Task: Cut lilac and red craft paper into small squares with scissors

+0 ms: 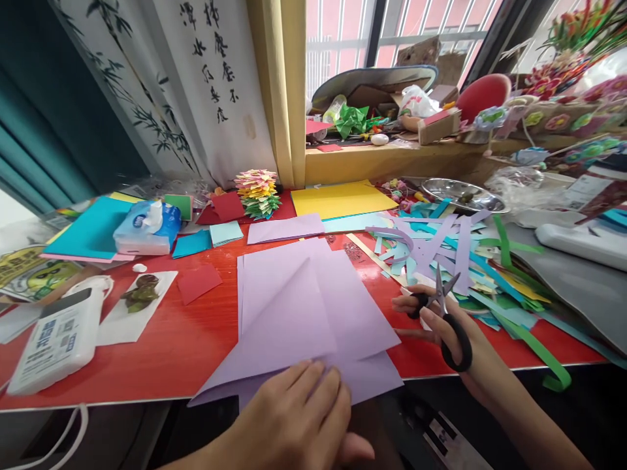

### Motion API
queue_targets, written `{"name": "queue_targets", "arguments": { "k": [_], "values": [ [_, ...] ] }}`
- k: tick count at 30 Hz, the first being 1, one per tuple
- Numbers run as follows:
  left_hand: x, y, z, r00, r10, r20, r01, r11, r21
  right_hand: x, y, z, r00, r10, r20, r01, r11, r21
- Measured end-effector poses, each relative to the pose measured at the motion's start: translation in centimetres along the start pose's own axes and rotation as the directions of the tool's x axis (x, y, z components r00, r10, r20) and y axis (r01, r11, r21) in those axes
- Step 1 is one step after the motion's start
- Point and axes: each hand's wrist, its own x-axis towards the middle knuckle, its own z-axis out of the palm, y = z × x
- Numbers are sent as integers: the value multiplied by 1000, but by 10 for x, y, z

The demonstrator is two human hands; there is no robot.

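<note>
In front of me several purple sheets of paper lie on the red table, the top one folded over with creases across it. My left hand is closed at the near edge of this folded sheet, its fingers bunched together on the paper; their tips are partly hidden. To the right of the sheets, my right hand holds scissors with black handles. Their blades point up and away, slightly apart, touching no paper. A finger and the thumb sit in the handle loops.
Paper strips in purple, blue and green are heaped at the right. A tissue pack stands on the left near a white device. Yellow paper, a folded-paper piece and a metal dish are along the back.
</note>
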Motion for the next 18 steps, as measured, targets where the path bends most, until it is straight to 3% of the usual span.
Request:
{"name": "queue_targets", "arguments": {
  "k": [2,4,6,7,9,10,11,12,15,18],
  "values": [
    [-10,-4,-14,985,26,-171,-26,1000,1,-1,3,-1,999,32,8,-32,999,0],
    [-14,-17,-26,982,-155,-111,155,988,-9,-1,4,0,999,44,14,-44,999,-23],
    [-10,-37,-26,929,-365,-54,365,931,-15,-1,5,1,999,30,24,-29,998,-59],
    [-7,-49,-20,881,-472,-7,472,881,9,-2,6,3,999,13,30,-10,997,-80],
    [1,-72,0,726,-652,218,651,754,87,-4,4,6,998,-26,65,34,991,-126],
    [4,-81,12,655,-681,328,692,715,100,-5,3,9,994,-39,104,54,988,-144],
    [6,-89,24,608,-702,371,720,685,116,-5,1,13,986,-41,161,66,986,-154],
    [6,-95,36,604,-699,383,713,689,132,-5,-2,17,972,-31,234,70,985,-158],
    [0,-98,62,700,-535,474,586,809,47,2,-9,33,887,18,461,43,992,-121],
    [-6,-91,73,693,-451,563,565,825,-33,17,-9,48,850,16,526,-3,1000,-26]
  ]
}}
